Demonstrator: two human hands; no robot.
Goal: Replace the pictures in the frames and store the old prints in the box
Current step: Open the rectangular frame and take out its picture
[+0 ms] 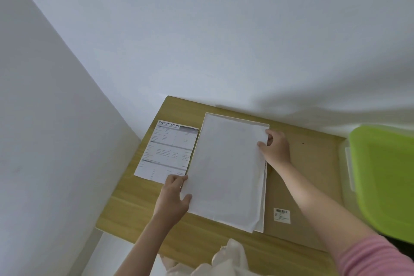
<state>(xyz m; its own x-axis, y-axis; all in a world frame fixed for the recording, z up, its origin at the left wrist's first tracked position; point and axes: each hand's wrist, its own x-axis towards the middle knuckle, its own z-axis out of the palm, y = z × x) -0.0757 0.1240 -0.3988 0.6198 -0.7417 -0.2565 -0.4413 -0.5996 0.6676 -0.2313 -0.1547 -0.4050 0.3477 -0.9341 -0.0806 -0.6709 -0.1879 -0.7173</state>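
Crumpled wrap (226, 257) lies at the desk's (125, 215) near edge. Left hand (173, 197) pinches the white sheet's (226, 170) left edge; right hand (276, 148) pinches its right edge. The sheet lies between them, beside a spec page (167, 150). The green-lidded box (385, 177) sits right.
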